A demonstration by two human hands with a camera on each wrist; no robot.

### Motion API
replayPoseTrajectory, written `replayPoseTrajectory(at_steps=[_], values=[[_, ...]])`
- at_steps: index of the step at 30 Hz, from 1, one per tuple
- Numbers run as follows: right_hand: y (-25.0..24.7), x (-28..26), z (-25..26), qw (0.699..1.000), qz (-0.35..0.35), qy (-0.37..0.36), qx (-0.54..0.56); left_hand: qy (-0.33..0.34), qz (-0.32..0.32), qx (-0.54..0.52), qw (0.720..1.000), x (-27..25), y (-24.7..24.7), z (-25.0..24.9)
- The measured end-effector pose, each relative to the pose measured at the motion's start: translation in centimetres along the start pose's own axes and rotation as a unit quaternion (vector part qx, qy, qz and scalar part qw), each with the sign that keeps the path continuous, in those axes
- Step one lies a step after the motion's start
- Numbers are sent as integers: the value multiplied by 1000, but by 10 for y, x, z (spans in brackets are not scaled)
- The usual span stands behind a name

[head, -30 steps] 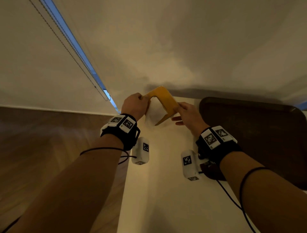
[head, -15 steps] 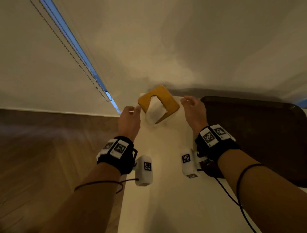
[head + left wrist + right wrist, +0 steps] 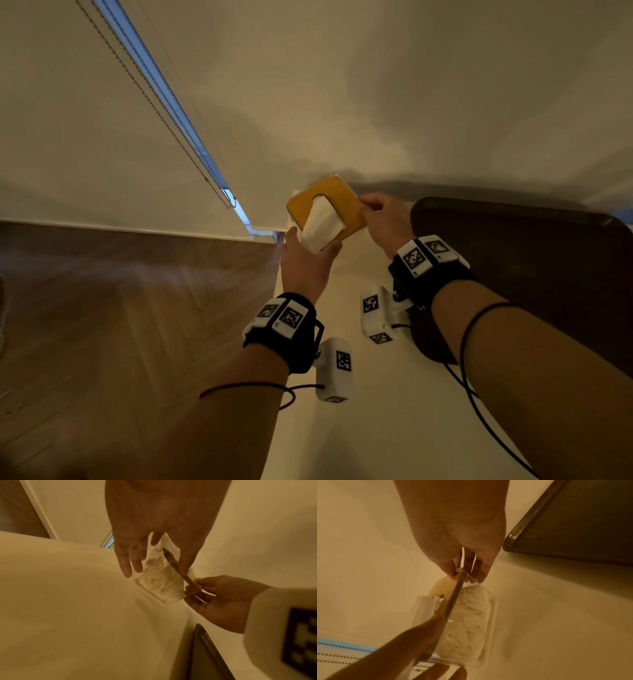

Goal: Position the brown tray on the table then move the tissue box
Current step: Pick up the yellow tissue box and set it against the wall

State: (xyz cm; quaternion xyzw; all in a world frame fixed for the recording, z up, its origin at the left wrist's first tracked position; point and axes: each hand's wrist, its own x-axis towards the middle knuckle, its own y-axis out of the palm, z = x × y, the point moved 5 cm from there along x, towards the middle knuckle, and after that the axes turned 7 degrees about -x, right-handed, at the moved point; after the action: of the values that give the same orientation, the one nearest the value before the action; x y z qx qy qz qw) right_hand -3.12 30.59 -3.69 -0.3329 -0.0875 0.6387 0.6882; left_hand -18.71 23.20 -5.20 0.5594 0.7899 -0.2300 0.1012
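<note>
Head view: the tissue box [image 3: 327, 209] sits between both hands on the table [image 3: 376, 428]. The left hand [image 3: 305, 263] grasps its near-left edge; the right hand [image 3: 385, 219] pinches its right corner, beside the brown tray [image 3: 534, 274].

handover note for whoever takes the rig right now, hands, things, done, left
Left hand: fingers on the near edge of the tissue box lid; the grip itself is not clear.
Right hand: pinches the lid's right corner.
The lid is tilted above the clear tissue box, at the table's far end.
Done: brown tray lies on the table.
Left: moving the tissue box.
</note>
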Motion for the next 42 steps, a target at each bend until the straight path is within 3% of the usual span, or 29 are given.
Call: replayPoseTrajectory(at_steps=[6, 21, 30, 42], values=[[0, -1, -10, 1000, -10, 20, 13, 32, 0, 22, 999, 9, -4, -7], [8, -7, -7, 996, -20, 57, 60, 10, 99, 20, 995, 42, -24, -23], [16, -9, -6, 990, -19, 82, 109, 34, 139, 63, 988, 58, -28, -31], [15, -6, -1, 990, -16, 75, 120, 30, 139, 59, 988, 63, -29, -31]])
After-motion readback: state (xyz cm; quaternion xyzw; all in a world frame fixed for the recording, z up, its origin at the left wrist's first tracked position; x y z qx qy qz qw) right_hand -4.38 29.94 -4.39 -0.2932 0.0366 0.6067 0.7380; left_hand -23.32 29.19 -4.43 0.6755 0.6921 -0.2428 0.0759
